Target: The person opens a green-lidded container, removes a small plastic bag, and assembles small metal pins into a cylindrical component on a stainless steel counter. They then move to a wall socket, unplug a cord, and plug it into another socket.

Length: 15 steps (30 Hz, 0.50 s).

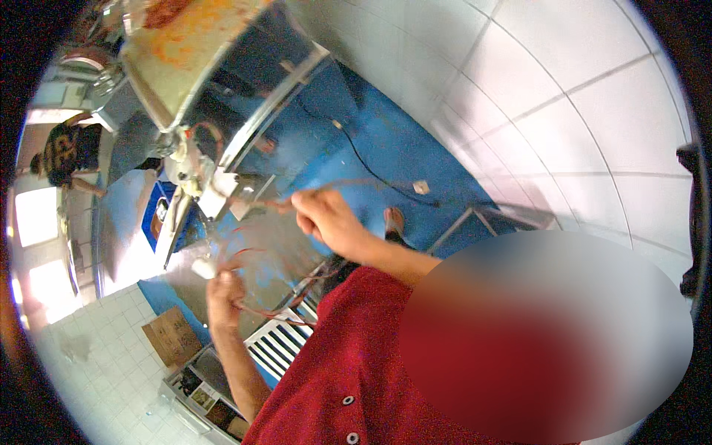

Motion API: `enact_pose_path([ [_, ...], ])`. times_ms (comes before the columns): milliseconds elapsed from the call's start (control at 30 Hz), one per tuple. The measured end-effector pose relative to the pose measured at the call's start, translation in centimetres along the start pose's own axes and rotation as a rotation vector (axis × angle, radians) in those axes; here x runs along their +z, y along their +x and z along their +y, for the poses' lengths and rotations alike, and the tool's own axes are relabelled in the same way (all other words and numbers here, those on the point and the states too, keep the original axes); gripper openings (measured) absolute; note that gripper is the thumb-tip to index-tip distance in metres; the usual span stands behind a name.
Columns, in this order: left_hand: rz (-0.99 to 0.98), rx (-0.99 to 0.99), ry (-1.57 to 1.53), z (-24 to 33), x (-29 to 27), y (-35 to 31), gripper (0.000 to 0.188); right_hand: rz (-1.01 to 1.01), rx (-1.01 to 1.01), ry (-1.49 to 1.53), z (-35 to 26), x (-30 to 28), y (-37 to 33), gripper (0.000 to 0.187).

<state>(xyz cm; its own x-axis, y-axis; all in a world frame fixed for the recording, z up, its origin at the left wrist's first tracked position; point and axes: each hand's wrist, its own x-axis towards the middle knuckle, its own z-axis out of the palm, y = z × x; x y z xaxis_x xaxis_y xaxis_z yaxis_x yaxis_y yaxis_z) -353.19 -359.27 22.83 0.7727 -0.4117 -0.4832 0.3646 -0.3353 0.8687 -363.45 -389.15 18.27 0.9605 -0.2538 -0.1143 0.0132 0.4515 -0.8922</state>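
Thin red tubing (256, 297): left hand (222, 293), right hand (326, 219) fingers gripping it, blue floor (415, 156) open beyond.

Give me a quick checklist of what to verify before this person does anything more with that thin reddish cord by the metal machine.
1. Right hand has the reddish cord: ok, fingers are closed around a strand.
2. Left hand has the cord: ok, it grips the loops lower down.
3. Cord free of tangles: cannot tell, the loops overlap and blur.
4. Cord clear of the metal machine: cannot tell, one strand runs toward its bracket.
5. Floor hazards: not ok, a black cable lies across the blue floor.
6. Bystanders clear: ok, another person stands far off.
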Motion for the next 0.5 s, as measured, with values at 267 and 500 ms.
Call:
enact_pose_path([
  [267, -0.301, 0.159, -0.221, 0.9, 5.4, -3.0, 0.071, -0.399, -0.047, -0.131, -6.4, 10.7, -3.6, 0.038],
  [500, 0.011, 0.344, -0.026, -0.5, 3.4, -5.8, 0.051, -0.779, -0.07, -0.3, -5.1, 16.4, -1.4, 0.037],
])
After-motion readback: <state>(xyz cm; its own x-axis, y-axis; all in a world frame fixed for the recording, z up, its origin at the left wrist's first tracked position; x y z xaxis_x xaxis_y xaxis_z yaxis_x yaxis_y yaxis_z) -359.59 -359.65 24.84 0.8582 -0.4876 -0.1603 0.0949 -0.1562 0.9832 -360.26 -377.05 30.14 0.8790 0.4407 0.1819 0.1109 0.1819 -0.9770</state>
